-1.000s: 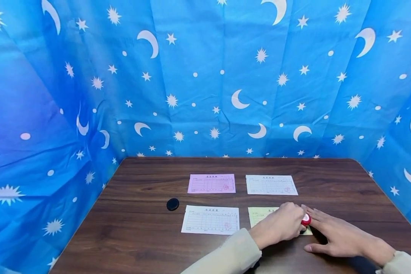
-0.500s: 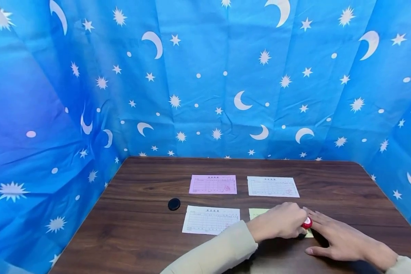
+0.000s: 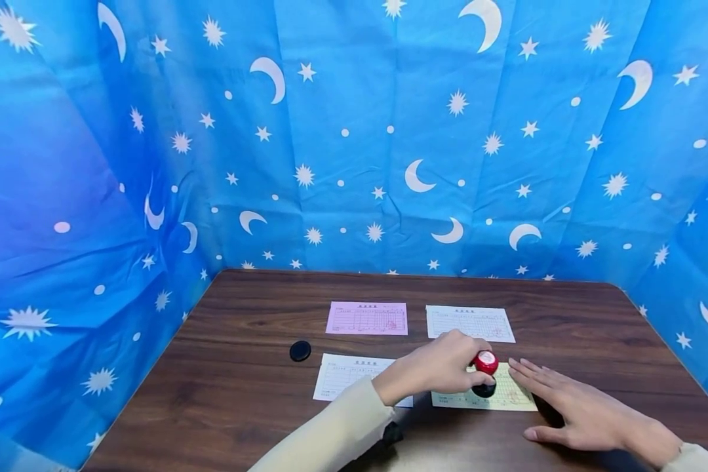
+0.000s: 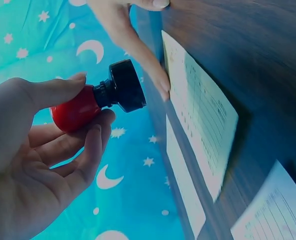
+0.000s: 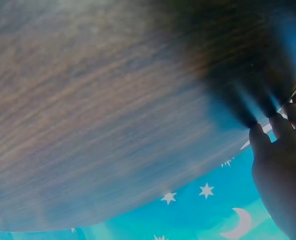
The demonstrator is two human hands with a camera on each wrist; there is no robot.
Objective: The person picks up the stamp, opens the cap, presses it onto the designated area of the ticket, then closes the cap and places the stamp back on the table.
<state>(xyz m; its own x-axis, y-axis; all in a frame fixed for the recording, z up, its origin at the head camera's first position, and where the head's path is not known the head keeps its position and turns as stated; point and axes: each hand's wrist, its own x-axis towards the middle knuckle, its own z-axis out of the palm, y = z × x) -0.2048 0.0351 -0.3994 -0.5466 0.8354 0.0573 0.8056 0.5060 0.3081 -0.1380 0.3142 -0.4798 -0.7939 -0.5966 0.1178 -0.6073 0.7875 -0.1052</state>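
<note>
A self-inking stamp (image 4: 78,110) with a red knob and black base is pinched between the thumb and fingers of my left hand (image 3: 445,364). In the left wrist view it is raised above the table, its black end towards the slips. In the head view it overlaps the yellow printed slip (image 3: 454,400), which bears a faint red mark at its lower right. My right hand (image 3: 584,406) rests with straight, spread fingers at the yellow slip's right edge, thumb apart. Its fingers (image 5: 260,140) show at the right of the right wrist view.
A pink slip (image 3: 367,318) and a white slip (image 3: 469,322) lie in the back row, both with red marks. Another white slip (image 3: 345,377) lies partly under my left forearm. A round black cap (image 3: 300,351) sits left of the slips. Blue star-patterned cloth (image 3: 354,151) surrounds the table.
My left hand has lifted the stamp off the yellow slip's right end and moved it left, uncovering a red mark there. The right hand has stayed in place.
</note>
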